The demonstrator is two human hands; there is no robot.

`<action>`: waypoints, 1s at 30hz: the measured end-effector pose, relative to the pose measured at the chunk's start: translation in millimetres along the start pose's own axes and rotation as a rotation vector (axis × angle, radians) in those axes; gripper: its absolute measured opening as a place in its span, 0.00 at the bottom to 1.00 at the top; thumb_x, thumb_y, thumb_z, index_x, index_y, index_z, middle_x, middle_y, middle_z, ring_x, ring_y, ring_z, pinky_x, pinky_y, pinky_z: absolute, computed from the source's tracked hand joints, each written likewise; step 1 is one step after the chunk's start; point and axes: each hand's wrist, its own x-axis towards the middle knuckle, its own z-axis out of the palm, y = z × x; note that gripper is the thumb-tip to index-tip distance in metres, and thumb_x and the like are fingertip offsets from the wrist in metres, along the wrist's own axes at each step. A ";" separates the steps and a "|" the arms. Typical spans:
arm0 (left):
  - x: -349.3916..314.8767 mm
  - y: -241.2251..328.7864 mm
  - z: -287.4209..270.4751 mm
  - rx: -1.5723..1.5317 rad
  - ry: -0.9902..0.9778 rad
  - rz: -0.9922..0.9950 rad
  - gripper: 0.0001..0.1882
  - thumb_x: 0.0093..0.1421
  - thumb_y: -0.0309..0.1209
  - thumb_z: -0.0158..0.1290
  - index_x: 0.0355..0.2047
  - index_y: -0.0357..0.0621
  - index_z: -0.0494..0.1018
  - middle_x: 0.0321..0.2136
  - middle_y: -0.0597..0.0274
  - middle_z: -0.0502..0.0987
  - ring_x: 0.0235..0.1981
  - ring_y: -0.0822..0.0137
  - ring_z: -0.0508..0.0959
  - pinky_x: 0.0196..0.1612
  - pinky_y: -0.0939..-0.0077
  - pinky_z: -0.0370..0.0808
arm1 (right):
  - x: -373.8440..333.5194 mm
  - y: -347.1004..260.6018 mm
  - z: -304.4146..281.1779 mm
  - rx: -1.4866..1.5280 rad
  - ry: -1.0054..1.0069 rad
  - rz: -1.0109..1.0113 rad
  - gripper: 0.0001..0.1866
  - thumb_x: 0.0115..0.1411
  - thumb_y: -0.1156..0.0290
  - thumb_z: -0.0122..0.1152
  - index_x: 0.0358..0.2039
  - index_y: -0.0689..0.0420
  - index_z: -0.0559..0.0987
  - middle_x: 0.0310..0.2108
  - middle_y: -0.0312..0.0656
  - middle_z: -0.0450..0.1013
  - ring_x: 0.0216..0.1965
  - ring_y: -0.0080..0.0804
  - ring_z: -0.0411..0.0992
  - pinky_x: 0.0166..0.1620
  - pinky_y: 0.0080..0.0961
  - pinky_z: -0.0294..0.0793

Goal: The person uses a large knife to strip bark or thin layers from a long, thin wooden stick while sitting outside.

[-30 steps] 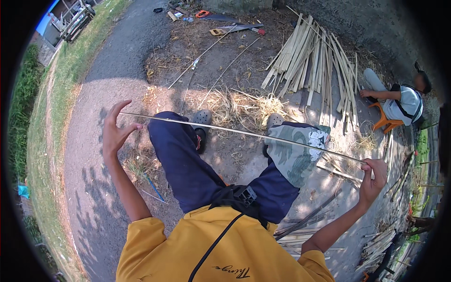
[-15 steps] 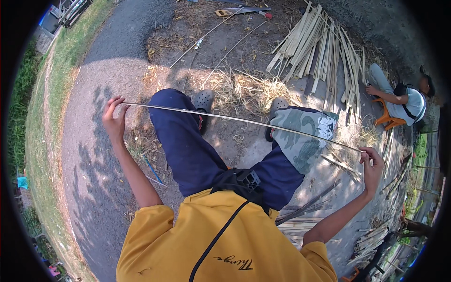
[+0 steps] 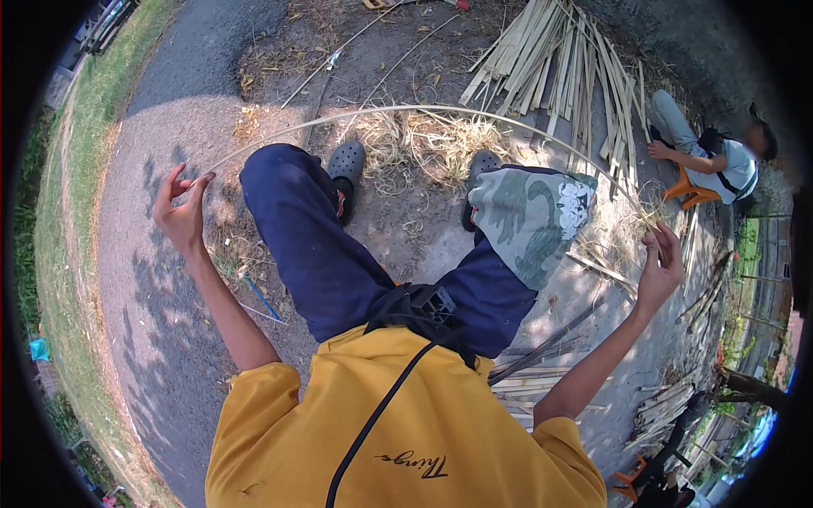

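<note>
A long, thin bamboo strip (image 3: 423, 107) is bent into an arch over my knees, its middle bowed away from me. My left hand (image 3: 180, 207) pinches one end between thumb and fingertips, out past my left knee. The other end is in the fingertips of my right hand (image 3: 662, 267), beyond my right knee. Between the two hands nothing else touches the strip. A camouflage cloth (image 3: 525, 220) with a white print is draped over my right knee, below the arch.
A fanned pile of split bamboo strips (image 3: 542, 63) lies ahead on the right, with curly shavings (image 3: 423, 140) before my shoes. At right, a person sits on an orange stool (image 3: 690, 188). More strips (image 3: 533, 385) lie beside my right hip. A thin blue object (image 3: 260, 296) is left of my leg.
The strip was nearly straight and now curves away from me in a tall arch. Both hands still hold its ends. The whole view has shifted slightly.
</note>
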 end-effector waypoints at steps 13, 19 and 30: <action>2.5 1.9 8.6 -0.024 0.055 0.067 0.28 0.48 0.36 0.81 0.51 0.53 0.87 0.23 0.69 0.83 0.29 0.76 0.83 0.46 0.72 0.77 | -4.1 -10.3 6.1 0.075 0.028 0.057 0.16 0.67 0.71 0.72 0.53 0.59 0.85 0.35 0.41 0.85 0.31 0.22 0.80 0.37 0.21 0.80; 5.8 5.3 9.4 -0.020 0.043 0.047 0.27 0.48 0.36 0.81 0.50 0.52 0.87 0.22 0.69 0.81 0.28 0.75 0.82 0.46 0.72 0.76 | -4.3 -3.5 4.2 0.057 0.013 0.083 0.13 0.67 0.70 0.72 0.51 0.56 0.87 0.32 0.40 0.84 0.28 0.19 0.78 0.33 0.18 0.74; 34.1 24.8 1.8 -0.083 0.086 0.106 0.29 0.47 0.32 0.80 0.51 0.49 0.86 0.32 0.64 0.85 0.34 0.71 0.83 0.47 0.69 0.78 | 1.5 7.1 -21.2 -0.060 0.029 0.044 0.10 0.66 0.68 0.74 0.45 0.57 0.89 0.33 0.40 0.84 0.36 0.24 0.83 0.38 0.24 0.80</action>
